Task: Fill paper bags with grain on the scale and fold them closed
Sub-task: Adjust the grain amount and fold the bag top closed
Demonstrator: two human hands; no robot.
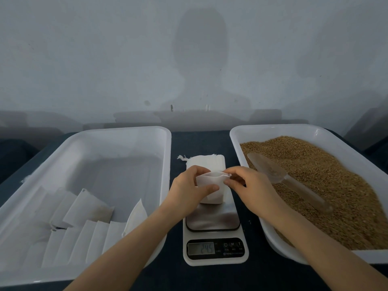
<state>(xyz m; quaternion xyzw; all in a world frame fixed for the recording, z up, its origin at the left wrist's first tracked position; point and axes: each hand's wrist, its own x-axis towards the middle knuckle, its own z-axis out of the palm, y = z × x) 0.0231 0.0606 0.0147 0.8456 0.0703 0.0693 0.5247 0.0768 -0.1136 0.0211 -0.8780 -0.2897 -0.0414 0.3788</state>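
A small white paper bag (212, 196) stands on the steel plate of the kitchen scale (214, 219); the display shows digits. My left hand (186, 185) grips the bag's left side, thumb across its front. My right hand (247, 183) pinches the bag's top rim at the right. The right white tray (252, 131) holds brown grain (325, 185), with a clear plastic scoop (281, 177) lying on the grain. A stack of empty white bags (204, 161) lies just behind the scale.
The left white tray (130, 131) holds several flat, folded white bags (84, 225) along its near half. Both trays and the scale sit on a dark tabletop (210, 278). A pale wall rises right behind the table.
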